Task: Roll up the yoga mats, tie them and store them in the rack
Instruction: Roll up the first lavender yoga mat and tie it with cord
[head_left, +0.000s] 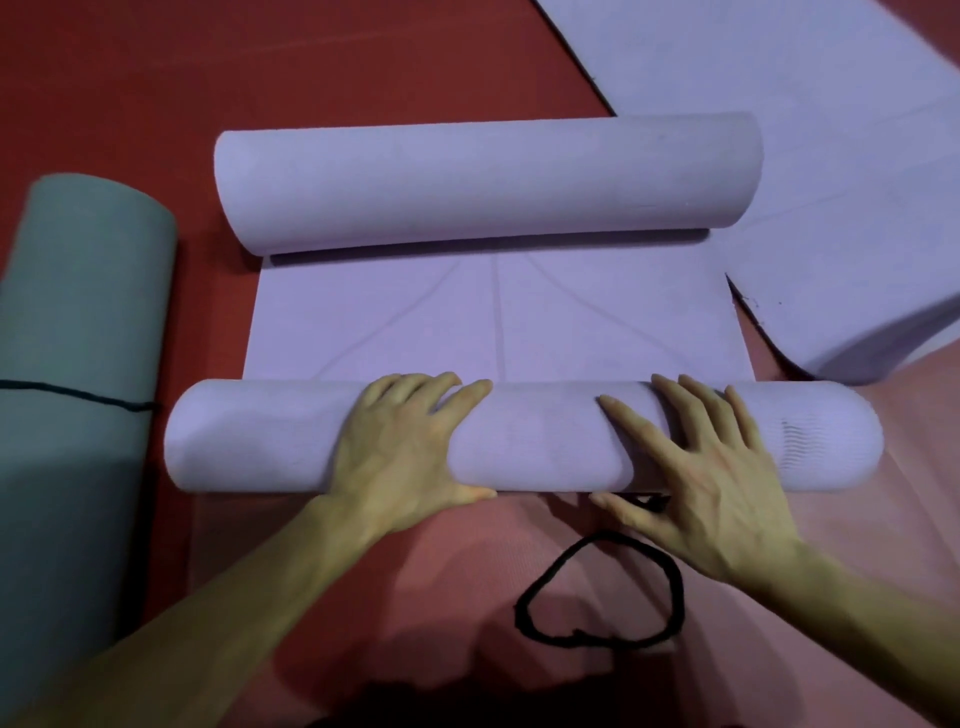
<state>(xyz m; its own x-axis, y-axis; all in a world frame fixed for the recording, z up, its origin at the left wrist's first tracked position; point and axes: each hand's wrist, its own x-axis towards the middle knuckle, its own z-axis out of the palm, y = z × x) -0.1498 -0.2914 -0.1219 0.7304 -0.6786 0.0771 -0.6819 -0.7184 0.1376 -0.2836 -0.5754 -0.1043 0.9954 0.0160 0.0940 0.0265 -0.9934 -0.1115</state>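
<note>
The left hand (410, 441) and right hand (696, 467) are pressing, fingers spread, on the lilac mat (545, 441), rolling its near end farward. Tying is probably coming next, needing the black cord (670, 587) lying just near.

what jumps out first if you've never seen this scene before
Both hands, the left hand and right hand, press down on the near roll of a lilac mat at centre. The same mat also ends in a far roll, with a flat stretch between. At the left edge lies a rolled green mat tied with a dark cord, and a loose black cord loops on the pink mat below the right hand.
</note>
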